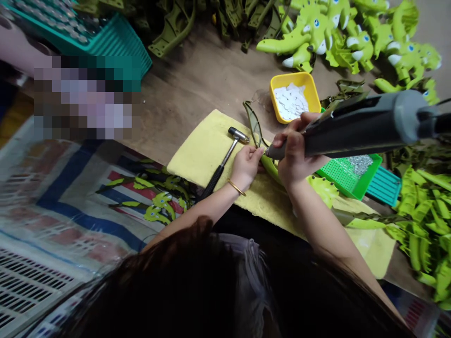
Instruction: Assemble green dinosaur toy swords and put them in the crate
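Observation:
My right hand (pixel 294 152) is wrapped round a grey and black electric screwdriver (pixel 359 124), its tip pointing left and down. At that tip, my left hand (pixel 247 164) has thumb and fingertips pinched on a green plastic toy part (pixel 270 167). A dark olive curved piece (pixel 254 123) stands up from the same spot. Much of the green part is hidden by my hands and the tool. A hammer (pixel 229 152) with a black handle lies left of my left hand on a yellow cloth (pixel 197 141).
A yellow tray (pixel 314 89) holds white pieces. A green basket (pixel 375 171) with small metal parts sits right of my right hand. Green dinosaur toy pieces (pixel 317 28) pile up at the back, more lime parts (pixel 419 225) at right. A teal basket (pixel 120 40) stands far left beside a blurred-out person's arm.

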Tool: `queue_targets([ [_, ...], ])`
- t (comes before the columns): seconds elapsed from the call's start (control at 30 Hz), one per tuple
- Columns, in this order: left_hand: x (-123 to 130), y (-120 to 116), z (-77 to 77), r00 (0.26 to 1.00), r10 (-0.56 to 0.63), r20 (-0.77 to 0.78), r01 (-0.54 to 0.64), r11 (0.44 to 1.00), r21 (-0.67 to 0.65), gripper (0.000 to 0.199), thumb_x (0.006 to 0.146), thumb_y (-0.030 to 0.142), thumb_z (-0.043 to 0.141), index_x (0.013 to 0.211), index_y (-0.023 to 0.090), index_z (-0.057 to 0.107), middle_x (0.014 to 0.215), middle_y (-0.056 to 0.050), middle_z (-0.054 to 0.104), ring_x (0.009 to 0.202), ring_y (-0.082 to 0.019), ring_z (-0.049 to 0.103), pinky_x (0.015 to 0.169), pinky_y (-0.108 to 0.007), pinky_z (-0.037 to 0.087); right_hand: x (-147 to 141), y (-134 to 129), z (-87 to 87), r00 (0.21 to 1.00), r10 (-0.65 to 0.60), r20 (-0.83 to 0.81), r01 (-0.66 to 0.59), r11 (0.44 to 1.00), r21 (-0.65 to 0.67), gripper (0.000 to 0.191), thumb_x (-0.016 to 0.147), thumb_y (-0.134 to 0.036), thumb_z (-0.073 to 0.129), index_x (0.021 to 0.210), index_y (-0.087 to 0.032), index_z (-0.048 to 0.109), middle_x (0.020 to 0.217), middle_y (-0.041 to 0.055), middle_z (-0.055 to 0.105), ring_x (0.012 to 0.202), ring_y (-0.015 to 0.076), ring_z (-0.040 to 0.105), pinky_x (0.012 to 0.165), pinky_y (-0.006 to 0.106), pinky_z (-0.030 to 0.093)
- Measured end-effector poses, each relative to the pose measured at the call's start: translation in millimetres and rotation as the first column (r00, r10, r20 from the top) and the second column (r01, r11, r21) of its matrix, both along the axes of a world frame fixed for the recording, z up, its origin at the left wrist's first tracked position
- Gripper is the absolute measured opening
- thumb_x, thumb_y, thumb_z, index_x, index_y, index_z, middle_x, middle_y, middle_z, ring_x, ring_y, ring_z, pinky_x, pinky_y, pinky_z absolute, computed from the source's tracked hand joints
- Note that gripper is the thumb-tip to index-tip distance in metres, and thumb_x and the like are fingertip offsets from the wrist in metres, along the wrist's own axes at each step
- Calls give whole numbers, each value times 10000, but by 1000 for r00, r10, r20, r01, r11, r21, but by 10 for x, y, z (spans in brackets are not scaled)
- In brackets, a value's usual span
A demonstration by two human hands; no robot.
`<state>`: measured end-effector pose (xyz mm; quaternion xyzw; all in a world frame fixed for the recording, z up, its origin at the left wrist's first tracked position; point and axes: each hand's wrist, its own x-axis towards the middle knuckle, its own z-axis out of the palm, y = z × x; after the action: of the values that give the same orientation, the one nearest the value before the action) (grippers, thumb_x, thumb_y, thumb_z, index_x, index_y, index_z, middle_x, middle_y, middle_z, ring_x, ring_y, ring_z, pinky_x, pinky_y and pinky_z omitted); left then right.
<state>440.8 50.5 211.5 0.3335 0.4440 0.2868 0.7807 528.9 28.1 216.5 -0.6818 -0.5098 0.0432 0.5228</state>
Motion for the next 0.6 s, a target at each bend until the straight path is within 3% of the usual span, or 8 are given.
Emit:
queue_targets([
  [0.07, -2, 10, -24, 1000, -4, -23, 5, 1000, 8, 217, 890, 241, 603, 731, 168, 476, 560, 63, 523, 452, -71, 508, 523, -207, 512, -61, 40, 71, 985, -134, -108, 149, 978, 144, 415, 924, -587, 332, 1113, -269, 518, 828, 24, 549, 733, 158, 643, 681, 366, 572],
  [0.17, -92, 9, -33, 992, -98, -74, 101, 994, 36, 167, 912, 283, 560, 813, 169, 489, 641, 27, 572, 542, -106, 582, 626, -274, 556, -143, 58, 315, 958, -126, -258, 171, 973, 158, 480, 854, -691, 408, 1014, -257, 540, 783, 7, 564, 639, 137, 611, 635, 351, 551],
  [0.27, -245, -38, 55, 955, -135, -264, 220, 918, 328, 225, 885, 265, 575, 1071, 161, 503, 987, -91, 645, 862, -188, 664, 835, -381, 554, -52, -13, 662, 921, -146, -362, 256, 925, 279, 547, 802, -750, 448, 1023, -254, 504, 838, 1, 595, 566, 105, 570, 560, 313, 515],
  [0.3, -285, -66, 107, 927, -95, -362, 279, 820, 499, 339, 859, 271, 610, 1158, 161, 493, 1128, -133, 611, 1019, -227, 635, 925, -420, 518, 35, -67, 764, 912, -189, -363, 316, 889, 331, 550, 815, -751, 425, 1045, -256, 487, 877, 6, 601, 565, 102, 571, 554, 307, 508],
  [0.37, -325, -134, 232, 847, 8, -531, 461, 484, 743, 516, 804, 326, 687, 1258, 172, 496, 1327, -183, 487, 1258, -313, 485, 1056, -502, 404, 280, -231, 896, 889, -313, -333, 431, 818, 382, 538, 856, -739, 344, 1073, -258, 451, 936, 22, 605, 594, 111, 590, 579, 309, 512],
  [0.43, -308, -206, 355, 754, 73, -653, 638, 158, 754, 581, 769, 396, 729, 1277, 190, 535, 1402, -202, 401, 1336, -394, 363, 1092, -575, 311, 569, -456, 913, 856, -417, -305, 509, 784, 355, 518, 872, -726, 332, 1060, -251, 420, 954, 38, 612, 615, 122, 601, 604, 314, 523],
  [0.47, -282, -239, 407, 712, 101, -695, 693, 54, 718, 588, 760, 409, 738, 1275, 197, 552, 1406, -206, 390, 1329, -420, 350, 1085, -596, 294, 710, -580, 885, 845, -446, -295, 529, 782, 330, 507, 866, -720, 372, 1043, -247, 407, 957, 45, 618, 619, 125, 601, 609, 316, 526],
  [0.6, -56, -363, 516, 627, 96, -773, 769, -235, 595, 518, 793, 368, 699, 1256, 166, 584, 1331, -218, 455, 1254, -413, 397, 1045, -570, 317, 1124, -995, 705, 792, -552, -262, 599, 785, 157, 519, 889, -677, 389, 1167, -239, 382, 1048, 91, 650, 720, 159, 613, 713, 358, 525],
])
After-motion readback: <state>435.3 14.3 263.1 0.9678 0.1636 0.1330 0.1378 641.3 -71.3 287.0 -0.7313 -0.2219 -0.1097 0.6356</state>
